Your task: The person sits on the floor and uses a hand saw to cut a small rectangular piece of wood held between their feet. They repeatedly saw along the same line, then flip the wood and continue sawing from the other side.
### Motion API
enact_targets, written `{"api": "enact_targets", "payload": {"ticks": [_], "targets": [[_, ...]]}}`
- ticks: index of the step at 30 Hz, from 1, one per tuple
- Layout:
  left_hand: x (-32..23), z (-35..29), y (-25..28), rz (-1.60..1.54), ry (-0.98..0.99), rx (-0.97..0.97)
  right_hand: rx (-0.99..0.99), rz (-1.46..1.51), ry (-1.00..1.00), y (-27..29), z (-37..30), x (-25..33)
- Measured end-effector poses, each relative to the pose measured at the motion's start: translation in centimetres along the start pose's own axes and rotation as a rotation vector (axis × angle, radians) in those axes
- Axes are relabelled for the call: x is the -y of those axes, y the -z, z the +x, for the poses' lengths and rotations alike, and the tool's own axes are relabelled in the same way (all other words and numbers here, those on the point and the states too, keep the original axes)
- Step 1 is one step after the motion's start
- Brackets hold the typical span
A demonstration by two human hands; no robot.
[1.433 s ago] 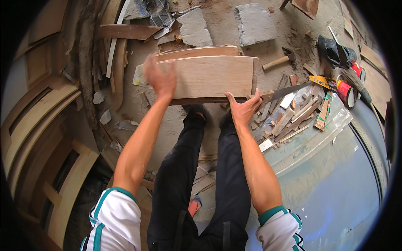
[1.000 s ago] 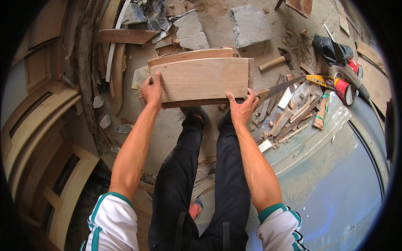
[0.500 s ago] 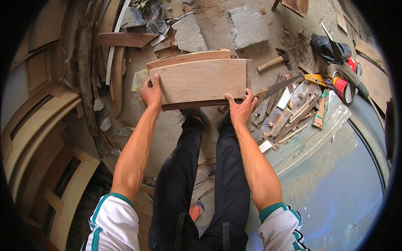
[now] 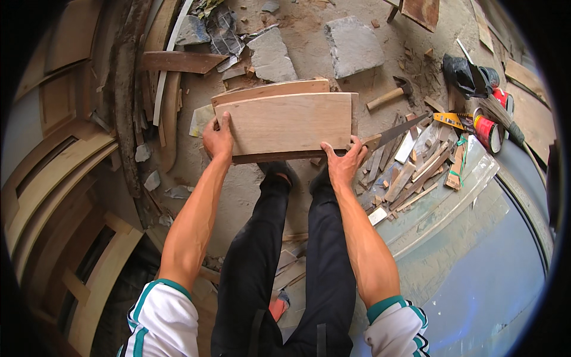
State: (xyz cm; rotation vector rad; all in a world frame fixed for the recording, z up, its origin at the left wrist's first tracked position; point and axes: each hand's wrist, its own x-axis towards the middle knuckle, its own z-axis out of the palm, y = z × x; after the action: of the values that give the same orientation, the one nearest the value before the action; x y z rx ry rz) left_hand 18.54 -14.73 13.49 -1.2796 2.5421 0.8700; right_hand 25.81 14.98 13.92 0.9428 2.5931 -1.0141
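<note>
Between my two hands is a pale wooden board (image 4: 285, 125) with a gently curved top edge. More wood (image 4: 270, 89) shows behind it along the top, and a darker strip runs beneath; whether they are joined I cannot tell. My left hand (image 4: 218, 138) grips the left end, thumb on the front face and the other fingers mostly hidden behind. At the lower right corner, my right hand (image 4: 345, 163) holds the board with its thumb in front. Just beyond that hand lies a handsaw (image 4: 399, 129), its wooden handle close to my fingers.
A hammer (image 4: 389, 95) lies on the dusty ground past the saw. Wood offcuts (image 4: 416, 172) are heaped at right on a grey sheet (image 4: 476, 256), near a red can (image 4: 488, 132) and a brush (image 4: 501, 113). Concrete slabs (image 4: 355, 46) lie ahead; wooden frames (image 4: 59, 172) stand at left.
The board sits slightly lower in the picture, as does the ground around it. Its left end and my left hand have shifted a little to the right. Both hands keep their grip.
</note>
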Motion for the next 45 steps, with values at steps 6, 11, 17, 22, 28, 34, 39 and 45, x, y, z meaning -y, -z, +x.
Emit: {"api": "enact_targets", "payload": {"ticks": [6, 11, 17, 22, 28, 34, 39, 45], "targets": [[0.7, 0.4, -0.1, -0.021, -0.008, 0.003, 0.011, -0.007, 0.007, 0.0, 0.0, -0.1], [0.2, 0.0, 0.1, -0.011, -0.002, 0.011, 0.008, -0.006, 0.031, 0.1, 0.0, -0.1], [-0.3, 0.0, 0.2, -0.052, 0.04, 0.044, 0.001, -0.016, 0.051, 0.1, 0.0, -0.3], [-0.5, -0.5, -0.8, -0.122, 0.063, -0.034, 0.01, -0.053, 0.042, 0.2, -0.1, -0.2], [-0.5, 0.3, -0.4, -0.059, 0.119, 0.018, 0.016, -0.05, 0.037, 0.4, 0.2, 0.1], [-1.0, 0.1, -0.4, 0.005, 0.141, 0.016, 0.006, -0.084, 0.037, 0.5, 0.2, -0.1], [-2.2, -0.5, -2.0, 0.265, -0.007, -0.141, 0.004, -0.02, 0.042, 0.8, 0.3, 0.0], [-9.0, -9.6, -8.4, 0.513, -0.689, 0.266, 0.025, 0.071, 0.018, 1.6, 0.2, -1.3]]}}
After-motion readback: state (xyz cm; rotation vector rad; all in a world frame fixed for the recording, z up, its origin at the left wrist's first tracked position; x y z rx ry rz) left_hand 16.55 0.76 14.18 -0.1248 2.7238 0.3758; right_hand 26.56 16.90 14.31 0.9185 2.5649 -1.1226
